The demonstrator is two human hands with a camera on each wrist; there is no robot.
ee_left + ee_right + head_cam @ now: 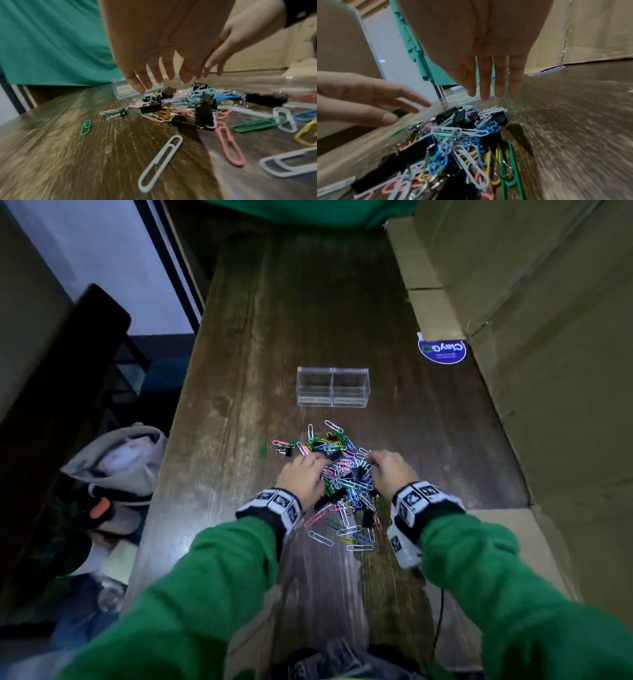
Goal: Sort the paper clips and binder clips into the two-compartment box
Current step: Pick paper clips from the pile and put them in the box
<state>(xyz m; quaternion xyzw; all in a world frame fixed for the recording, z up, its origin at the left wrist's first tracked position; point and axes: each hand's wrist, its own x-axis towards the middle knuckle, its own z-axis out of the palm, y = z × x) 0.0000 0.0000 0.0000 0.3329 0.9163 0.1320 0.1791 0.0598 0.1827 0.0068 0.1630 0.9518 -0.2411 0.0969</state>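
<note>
A mixed heap of coloured paper clips [346, 474] and black binder clips [150, 108] was spread on a dark wooden table [325, 302], just in front of a clear 2-compartment box [333, 386] (a label reading "PAPER" could be made out on it in the left wrist view). The left hand [301, 479] and right hand [390, 470] were held palm-down over the heap, fingers straight and loosely spread, with nothing gripped. 1 green clip [85, 127] lay apart at the left, and cardboard [531, 337] was stacked along the right.
</note>
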